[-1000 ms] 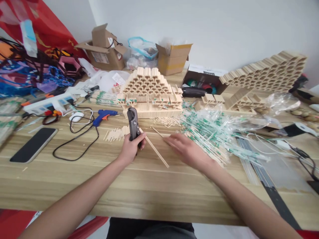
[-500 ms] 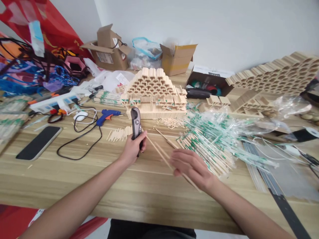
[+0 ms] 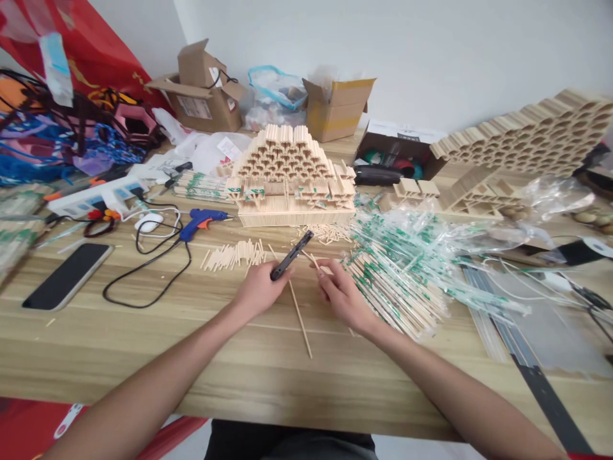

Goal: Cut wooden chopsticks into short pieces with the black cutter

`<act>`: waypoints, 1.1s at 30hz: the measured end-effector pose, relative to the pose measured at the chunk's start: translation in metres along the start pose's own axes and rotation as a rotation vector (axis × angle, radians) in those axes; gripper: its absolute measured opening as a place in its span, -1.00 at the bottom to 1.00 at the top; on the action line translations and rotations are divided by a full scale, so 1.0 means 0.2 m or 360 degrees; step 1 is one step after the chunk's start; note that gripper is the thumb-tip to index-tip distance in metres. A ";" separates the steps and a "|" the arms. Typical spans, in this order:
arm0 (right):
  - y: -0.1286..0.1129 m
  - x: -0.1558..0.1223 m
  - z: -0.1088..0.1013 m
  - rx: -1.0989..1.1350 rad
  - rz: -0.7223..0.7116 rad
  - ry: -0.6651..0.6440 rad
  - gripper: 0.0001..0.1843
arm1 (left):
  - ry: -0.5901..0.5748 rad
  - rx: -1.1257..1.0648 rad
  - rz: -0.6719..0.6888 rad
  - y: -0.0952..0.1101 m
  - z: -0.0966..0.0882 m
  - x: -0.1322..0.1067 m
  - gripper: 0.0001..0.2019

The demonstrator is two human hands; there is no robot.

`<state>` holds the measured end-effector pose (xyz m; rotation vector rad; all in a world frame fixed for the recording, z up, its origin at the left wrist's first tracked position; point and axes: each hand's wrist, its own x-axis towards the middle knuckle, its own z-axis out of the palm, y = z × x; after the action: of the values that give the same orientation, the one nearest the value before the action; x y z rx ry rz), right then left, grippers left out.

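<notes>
My left hand [image 3: 261, 287] is closed around a dark hand cutter [image 3: 292, 255], its narrow end tilted up to the right. Close beside it, my right hand [image 3: 342, 294] pinches a thin wooden chopstick [image 3: 309, 255], whose tip is near the cutter; most of its length is hidden by the hand. Another chopstick [image 3: 301, 319] runs out below the left hand, and I cannot tell whether it touches the fingers. Short cut stick pieces [image 3: 234, 255] lie left of the cutter. Further pieces [image 3: 325, 233] are scattered in front of a stepped model built of sticks [image 3: 292, 172].
Plastic-wrapped chopsticks [image 3: 397, 287] are heaped at my right. A blue glue gun [image 3: 201, 222], its cord and a phone [image 3: 68, 276] lie at the left. Cardboard boxes [image 3: 340, 105] stand at the back, with a honeycomb stick structure [image 3: 531, 147] at right.
The cutter has turned from upright to lean right. My right hand has moved up and left towards it, now pinching a chopstick. One chopstick now slants below my left hand.
</notes>
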<state>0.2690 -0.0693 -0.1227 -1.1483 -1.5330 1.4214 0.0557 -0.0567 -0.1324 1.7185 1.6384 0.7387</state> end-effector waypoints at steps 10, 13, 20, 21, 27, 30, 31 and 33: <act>0.03 -0.03 0.01 0.0352 0.0113 0.0107 -0.58 | 0.0196 0.0628 0.0409 -0.04 -0.03 -0.01 -0.72; 0.01 -0.02 0.00 0.0363 0.0036 0.0158 -0.58 | 0.0273 0.0639 0.0515 -0.04 -0.03 -0.01 -0.61; -0.02 0.00 -0.02 0.0415 -0.0044 0.0117 -0.65 | 0.0142 0.0434 0.0730 0.02 -0.01 -0.02 -0.73; -0.02 0.00 -0.02 0.0430 -0.0041 0.0118 -0.67 | 0.0097 0.0415 0.0749 0.02 0.00 -0.01 -0.75; -0.02 -0.01 -0.04 0.0463 0.0009 0.0185 -0.74 | -0.0017 0.0412 0.0885 0.02 0.01 0.07 -0.80; -0.03 0.00 -0.05 0.0421 -0.0048 0.0154 -0.71 | 0.0077 0.0407 0.0995 0.00 0.01 0.07 -0.73; -0.03 0.00 -0.05 0.0407 -0.0082 0.0128 -0.69 | 0.0095 0.0405 0.1030 -0.01 0.01 0.06 -0.70; -0.02 0.00 -0.05 0.0403 -0.0126 0.0063 -0.68 | 0.0113 0.0407 0.1087 -0.03 0.01 0.05 -0.65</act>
<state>0.2789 -0.0664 -0.1165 -0.9473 -1.3130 1.4816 0.0542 -0.0468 -0.1387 2.5073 1.2109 0.9290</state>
